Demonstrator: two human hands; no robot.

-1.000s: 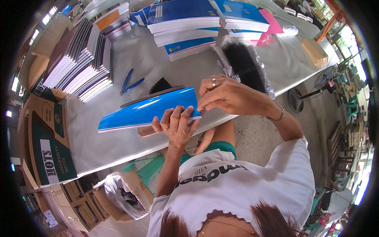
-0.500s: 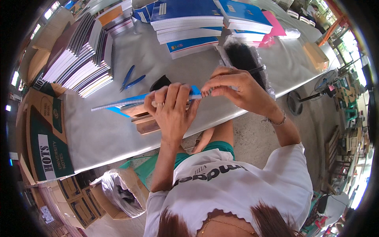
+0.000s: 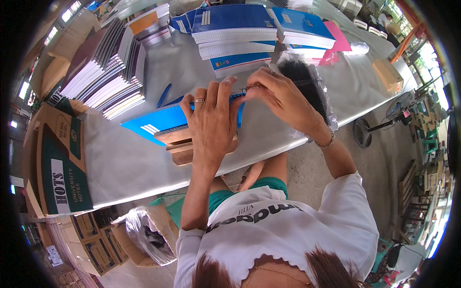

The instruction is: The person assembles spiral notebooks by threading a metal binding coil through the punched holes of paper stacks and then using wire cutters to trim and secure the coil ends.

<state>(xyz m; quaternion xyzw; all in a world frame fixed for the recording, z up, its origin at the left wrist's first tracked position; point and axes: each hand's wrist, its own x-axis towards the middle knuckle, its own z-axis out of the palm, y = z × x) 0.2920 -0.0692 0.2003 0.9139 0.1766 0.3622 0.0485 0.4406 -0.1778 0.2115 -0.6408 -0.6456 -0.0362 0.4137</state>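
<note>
A blue-covered notebook (image 3: 149,126) stands on its edge in a slotted wooden block (image 3: 180,150). My left hand (image 3: 210,117) wraps over its upper edge, fingers on the far side, gripping it. At the notebook's right end, my right hand (image 3: 285,98) pinches with bent fingers at a thin dark spiral coil (image 3: 241,90); the fingertips partly hide it. Behind the notebook lie blue-handled pliers (image 3: 164,95), their lower part covered by it. Just beyond my right hand rests a bundle of black spiral coils (image 3: 305,86) in clear plastic.
Stacks of blue notebooks (image 3: 235,26) line the far side of the grey-covered table (image 3: 120,177). Dark spiral-bound notebooks (image 3: 108,72) pile up at left, beside a green-and-brown carton (image 3: 60,163). A plastic-lined box (image 3: 149,235) sits below the table; a fan (image 3: 362,132) stands at right.
The notebook has tipped so more of its blue cover shows. My right hand has shifted slightly up and now bends more over the coil. My left hand keeps its hold.
</note>
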